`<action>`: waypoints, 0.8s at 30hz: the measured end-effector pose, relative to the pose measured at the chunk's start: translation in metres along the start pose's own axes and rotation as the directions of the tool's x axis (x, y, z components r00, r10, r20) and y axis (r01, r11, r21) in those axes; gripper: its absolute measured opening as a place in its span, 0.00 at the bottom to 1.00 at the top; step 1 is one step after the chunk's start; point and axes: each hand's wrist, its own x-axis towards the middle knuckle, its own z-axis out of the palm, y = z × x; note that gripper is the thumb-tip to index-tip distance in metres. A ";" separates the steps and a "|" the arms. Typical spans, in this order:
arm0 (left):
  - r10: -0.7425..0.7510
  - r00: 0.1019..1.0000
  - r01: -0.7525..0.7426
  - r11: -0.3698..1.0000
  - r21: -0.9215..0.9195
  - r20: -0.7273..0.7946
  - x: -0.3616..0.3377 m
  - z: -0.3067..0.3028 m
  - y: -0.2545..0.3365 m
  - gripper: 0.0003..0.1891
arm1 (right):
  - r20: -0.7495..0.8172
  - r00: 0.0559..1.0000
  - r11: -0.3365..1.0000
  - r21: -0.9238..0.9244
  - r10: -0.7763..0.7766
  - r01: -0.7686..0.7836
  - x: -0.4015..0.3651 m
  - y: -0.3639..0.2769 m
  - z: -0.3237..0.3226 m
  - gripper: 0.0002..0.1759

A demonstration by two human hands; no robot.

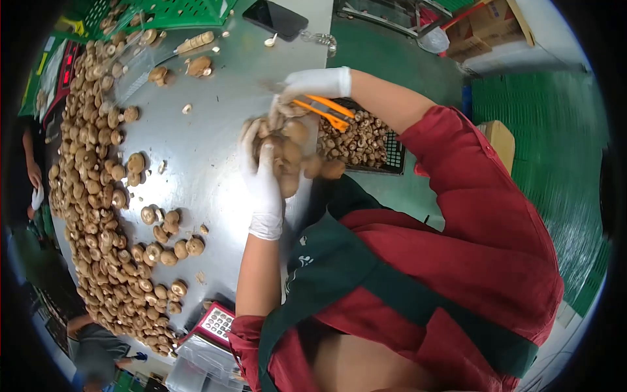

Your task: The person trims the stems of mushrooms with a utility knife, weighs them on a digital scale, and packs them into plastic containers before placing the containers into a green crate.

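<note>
Many mushrooms (85,157) on metal tbl (215,144); 1 phone (275,18) nr edge; green flr (375,55).

Table (215,150) — smooth, glossy metal; mushrooms (93,187) — matt.

Bright, fairly even light falls on the tabletop (219,170), which shows pale glare towards nine o'clock and soft shadows beneath the mushrooms (91,170). Near the centre, towards half past ten, the hands (263,183) smear with motion blur, their white gloves almost washed out. At three o'clock, streaky shine crosses a green surface (555,202). Fisheye distortion bows the edges into blackened corners; a person (98,349) at eight o'clock looks dim and soft.
</note>
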 end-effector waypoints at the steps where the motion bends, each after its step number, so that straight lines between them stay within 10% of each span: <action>1: 0.043 0.997 -0.047 0.996 0.073 0.057 0.006 0.003 -0.004 0.21 | -0.066 0.998 1.000 -0.013 0.009 -0.009 -0.017 0.004 -0.001 0.20; 4: -0.064 0.975 0.087 0.992 -0.096 0.214 0.009 0.035 0.004 0.22 | -0.159 0.965 0.977 -0.056 -0.210 0.203 -0.051 0.029 -0.011 0.22; 8: -0.044 0.927 0.124 0.973 -0.195 0.373 0.004 0.040 0.041 0.24 | -0.367 0.930 0.990 -0.118 0.027 -0.076 -0.101 0.015 -0.021 0.23; 13: 0.234 0.911 -0.358 0.858 0.369 0.340 -0.058 -0.035 0.054 0.31 | -0.609 0.775 0.981 -0.178 -0.169 0.074 -0.083 0.016 -0.010 0.18; 14: 0.219 0.897 -0.388 0.806 0.447 0.384 -0.079 -0.052 0.042 0.31 | -0.693 0.721 0.999 0.042 0.005 0.034 -0.064 0.014 -0.001 0.16; 18: 0.095 0.906 -0.389 0.574 0.720 0.413 -0.148 -0.076 -0.017 0.26 | -0.515 0.854 0.995 0.086 0.082 -0.044 0.037 -0.038 0.053 0.11; 21: 0.210 0.902 -0.431 0.474 0.768 0.377 -0.145 -0.066 -0.033 0.25 | -0.310 0.925 0.955 -0.262 -0.221 0.140 0.130 -0.066 0.083 0.11; 24: 0.305 0.922 -0.371 0.526 0.765 0.238 -0.112 -0.042 -0.042 0.23 | -0.200 0.960 0.974 -0.148 -0.197 0.169 0.226 -0.073 0.096 0.19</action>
